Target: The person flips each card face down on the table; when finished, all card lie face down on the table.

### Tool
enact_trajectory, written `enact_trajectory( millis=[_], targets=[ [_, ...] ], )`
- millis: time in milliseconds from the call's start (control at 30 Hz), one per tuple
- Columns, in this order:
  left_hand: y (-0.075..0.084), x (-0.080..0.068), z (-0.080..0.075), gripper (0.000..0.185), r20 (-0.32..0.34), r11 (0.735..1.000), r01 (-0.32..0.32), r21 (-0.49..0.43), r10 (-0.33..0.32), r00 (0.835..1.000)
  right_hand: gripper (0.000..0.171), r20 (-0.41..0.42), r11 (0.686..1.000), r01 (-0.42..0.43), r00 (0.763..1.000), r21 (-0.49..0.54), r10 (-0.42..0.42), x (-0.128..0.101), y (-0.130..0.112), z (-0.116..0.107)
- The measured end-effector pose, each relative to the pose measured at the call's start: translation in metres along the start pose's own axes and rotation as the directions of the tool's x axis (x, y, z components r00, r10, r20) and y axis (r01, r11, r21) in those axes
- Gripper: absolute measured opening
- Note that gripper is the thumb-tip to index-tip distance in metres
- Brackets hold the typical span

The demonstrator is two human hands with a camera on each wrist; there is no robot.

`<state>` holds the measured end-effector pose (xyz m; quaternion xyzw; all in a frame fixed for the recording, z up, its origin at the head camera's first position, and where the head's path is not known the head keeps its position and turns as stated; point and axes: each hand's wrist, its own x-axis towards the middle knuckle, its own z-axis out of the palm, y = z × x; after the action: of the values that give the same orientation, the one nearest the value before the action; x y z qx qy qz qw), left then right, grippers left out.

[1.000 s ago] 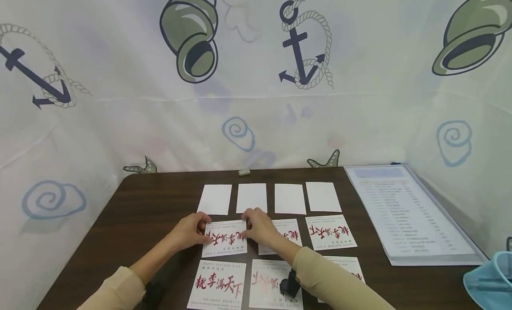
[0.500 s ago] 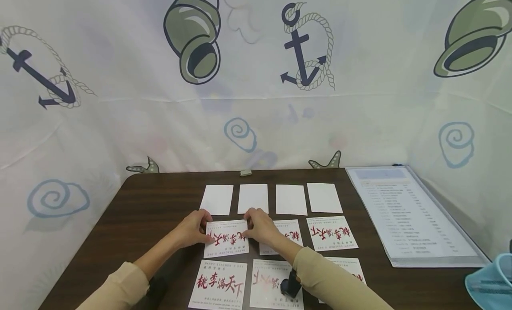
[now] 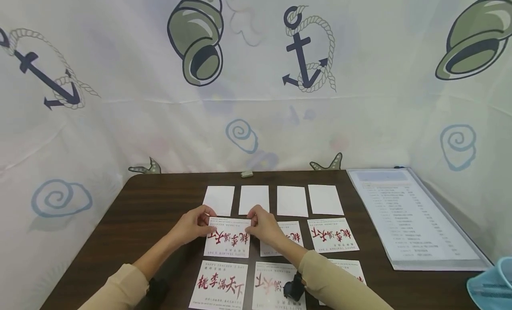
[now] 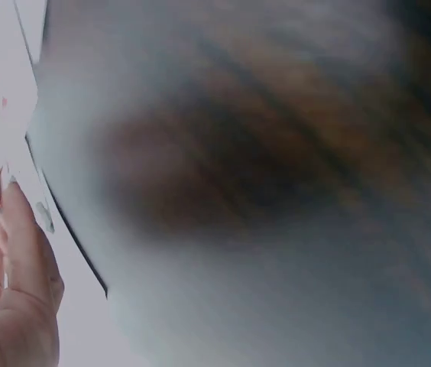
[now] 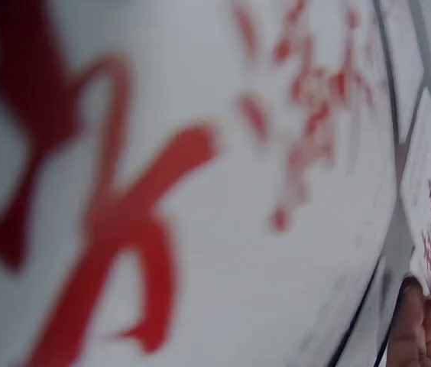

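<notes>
Both hands pinch the same printed card point(image 3: 227, 238) by its far corners: left hand point(image 3: 195, 226) and right hand point(image 3: 262, 226). Card sits mid-table point(image 3: 152, 199), just below the blank cards point(image 3: 254, 199).
</notes>
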<state>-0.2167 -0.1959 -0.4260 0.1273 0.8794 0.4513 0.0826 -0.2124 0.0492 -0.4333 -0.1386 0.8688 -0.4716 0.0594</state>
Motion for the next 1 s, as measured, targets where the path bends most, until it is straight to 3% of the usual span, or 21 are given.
enact_trajectory(
  millis=[100, 233, 300, 500, 600, 667, 733, 800, 900, 1000],
  targets=[
    [0.002, 0.000, -0.003, 0.033, 0.019, 0.992, 0.031, -0.120, -0.029, 0.999, 0.025, -0.005, 0.978, -0.063, 0.998, 0.197, 0.065, 0.001, 0.001, -0.004],
    [0.008, 0.001, -0.005, 0.037, 0.038, 0.967, 0.091, -0.238, -0.084, 0.996, 0.025, 0.005, 0.902, -0.121, 0.991, 0.415, 0.131, 0.002, 0.002, -0.010],
    [0.012, 0.002, -0.005, 0.038, 0.048, 0.954, 0.108, -0.280, -0.099, 0.994, 0.025, 0.012, 0.873, -0.141, 0.988, 0.467, 0.154, 0.001, 0.003, -0.013],
    [0.023, 0.007, -0.002, 0.036, 0.060, 0.926, 0.118, -0.358, -0.104, 0.993, 0.027, -0.020, 0.851, -0.149, 0.983, 0.503, 0.184, -0.002, 0.004, -0.018],
    [0.030, 0.010, 0.001, 0.033, 0.006, 0.918, 0.115, -0.380, -0.121, 0.993, 0.031, -0.130, 0.875, -0.090, 0.977, 0.475, 0.171, -0.003, 0.002, -0.018],
    [0.034, 0.012, 0.003, 0.032, -0.045, 0.912, 0.101, -0.397, -0.129, 0.991, 0.029, -0.228, 0.913, -0.022, 0.966, 0.408, 0.125, -0.003, -0.001, -0.017],
    [0.039, 0.015, 0.005, 0.031, -0.097, 0.903, 0.085, -0.422, -0.138, 0.986, 0.025, -0.300, 0.949, 0.058, 0.953, 0.309, 0.039, -0.005, -0.007, -0.014],
    [0.044, 0.017, 0.009, 0.030, -0.145, 0.888, 0.074, -0.455, -0.156, 0.977, 0.022, -0.320, 0.968, 0.147, 0.944, 0.202, -0.077, -0.007, -0.014, -0.010],
    [0.053, 0.022, 0.017, 0.029, -0.199, 0.859, 0.061, -0.508, -0.186, 0.962, 0.023, -0.296, 0.957, 0.284, 0.920, 0.053, -0.257, -0.011, -0.024, -0.003],
    [0.065, 0.025, 0.024, 0.028, -0.227, 0.834, 0.042, -0.550, -0.197, 0.954, 0.031, -0.286, 0.930, 0.359, 0.886, -0.076, -0.366, -0.013, -0.031, 0.001]
  ],
)
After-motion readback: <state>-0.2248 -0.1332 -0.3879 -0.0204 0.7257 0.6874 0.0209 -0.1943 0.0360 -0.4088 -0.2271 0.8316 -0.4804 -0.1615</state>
